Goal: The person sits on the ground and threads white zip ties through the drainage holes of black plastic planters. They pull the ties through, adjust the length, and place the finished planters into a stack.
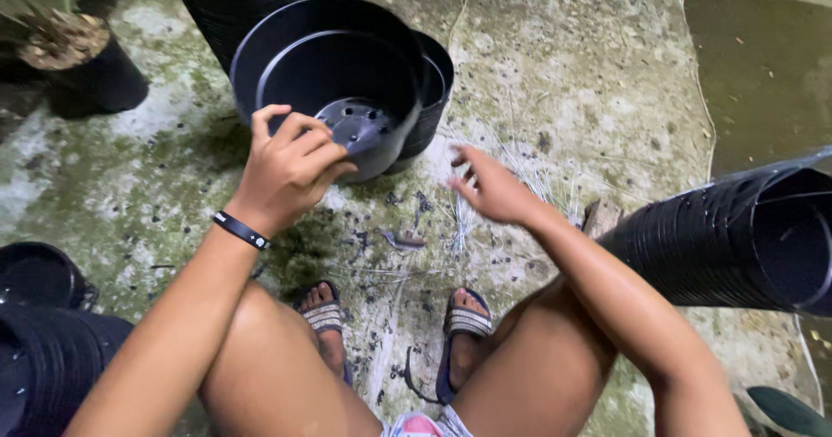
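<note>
While the left hand (pixel 290 164) clamps the near rim of the tilted black plastic nursery pot (pixel 334 82), at far centre on the mossy concrete floor (pixel 563 82), the right hand (pixel 494 186) hovers empty, fingers spread, just right of it. Judgement: keep thumb inside the rim, support the perforated base, and avoid dragging the second pot (pixel 433 90) nested behind.

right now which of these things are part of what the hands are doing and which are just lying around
In hand:
- left hand gripping the rim of the black plastic pot
- right hand, open, holding nothing
- second black pot behind the first

Lying about:
- nested pot stack on its side
- pot stack
- planted pot
- scattered debris on the concrete floor
</note>
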